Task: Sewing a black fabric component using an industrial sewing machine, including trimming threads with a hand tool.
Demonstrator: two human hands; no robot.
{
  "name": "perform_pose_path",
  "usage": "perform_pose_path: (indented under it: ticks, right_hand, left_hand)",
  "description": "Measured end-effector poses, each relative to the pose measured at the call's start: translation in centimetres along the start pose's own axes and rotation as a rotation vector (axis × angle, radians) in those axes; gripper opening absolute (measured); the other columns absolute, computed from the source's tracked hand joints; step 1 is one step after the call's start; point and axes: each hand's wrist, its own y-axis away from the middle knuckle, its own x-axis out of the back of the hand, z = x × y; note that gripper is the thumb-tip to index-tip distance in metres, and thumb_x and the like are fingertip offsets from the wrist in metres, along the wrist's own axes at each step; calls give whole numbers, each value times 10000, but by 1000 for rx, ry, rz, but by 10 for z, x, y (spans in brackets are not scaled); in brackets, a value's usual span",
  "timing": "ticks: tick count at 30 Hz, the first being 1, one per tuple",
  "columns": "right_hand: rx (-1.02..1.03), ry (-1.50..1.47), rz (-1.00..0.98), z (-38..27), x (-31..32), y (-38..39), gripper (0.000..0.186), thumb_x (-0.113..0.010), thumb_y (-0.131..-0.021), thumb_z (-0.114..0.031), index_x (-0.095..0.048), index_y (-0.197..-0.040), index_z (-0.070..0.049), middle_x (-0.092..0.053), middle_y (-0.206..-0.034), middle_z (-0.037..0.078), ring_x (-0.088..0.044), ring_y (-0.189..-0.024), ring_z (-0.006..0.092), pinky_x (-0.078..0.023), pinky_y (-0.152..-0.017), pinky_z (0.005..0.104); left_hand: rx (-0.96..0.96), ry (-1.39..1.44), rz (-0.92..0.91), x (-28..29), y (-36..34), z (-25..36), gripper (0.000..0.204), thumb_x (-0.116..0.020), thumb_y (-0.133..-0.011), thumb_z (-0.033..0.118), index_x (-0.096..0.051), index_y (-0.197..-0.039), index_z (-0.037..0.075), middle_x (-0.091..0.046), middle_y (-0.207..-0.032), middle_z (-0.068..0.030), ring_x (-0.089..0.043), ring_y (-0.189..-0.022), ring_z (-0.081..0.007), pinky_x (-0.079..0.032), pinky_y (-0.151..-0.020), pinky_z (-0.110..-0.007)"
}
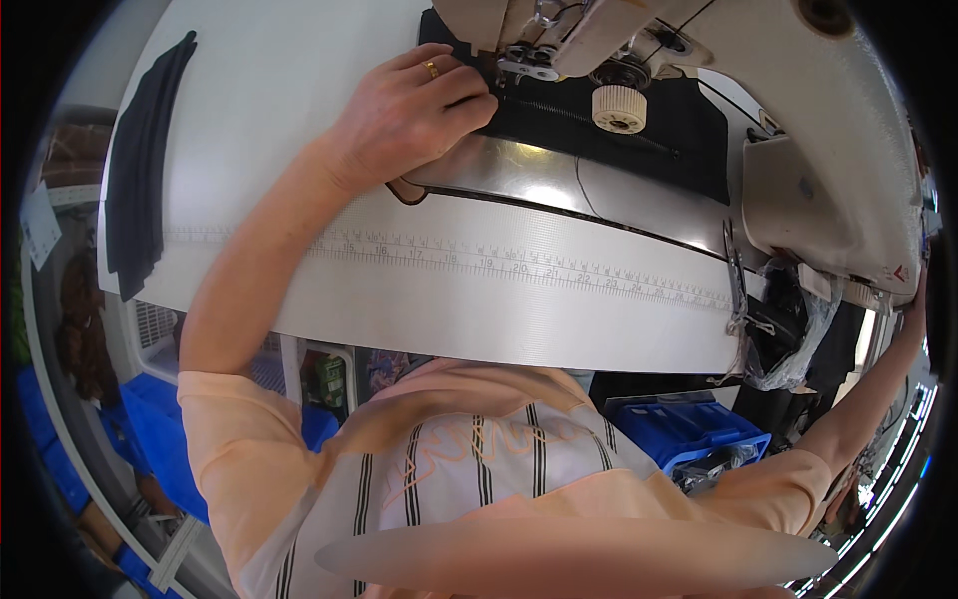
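Observation:
My left hand (429, 110), with a gold ring, has bent fingers closed on the black fabric (699, 140) beside the needle area of a beige sewing machine (818, 200). A dark zipper-like strip (589, 120) crosses the fabric below a white ribbed knob (619, 108). The polished metal plate (529, 170) lies just below my left hand. My right arm reaches up along the machine's far right side, where my right hand (918, 285) is mostly hidden, so its fingers cannot be made out.
A white table (469, 299) with a printed ruler holds stacked dark fabric strips (145, 160) at left. Scissors (733, 280) and a plastic-wrapped black bundle (783, 339) sit at right. Blue bins (160, 439) and a white crate (155, 334) stand under the table.

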Motion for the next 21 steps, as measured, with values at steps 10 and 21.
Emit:
perform_pose_path:
  ticks: [10,21]
  right_hand:
    - [-628,-806,-16,92,-7,1,410,-530,-949,-263,-545,-1266,-4,-574,-1283,150,-559,-1173,292,-475,-979,459]
    - [-559,-625,-214,105,4,-52,435,-595,-916,-261,-555,-1255,9,-601,-1233,147,-592,-1115,278,-492,-963,431]
  left_hand:
    - [17,17,13,-2,0,5,182,-665,-674,72,-630,-852,86,-590,-854,-10,-622,-793,-177,-535,-878,-378]
    - [21,24,26,-6,-2,2,239,-697,-626,71,-626,-853,86,-589,-848,-12,-617,-775,-195,-541,-858,-368]
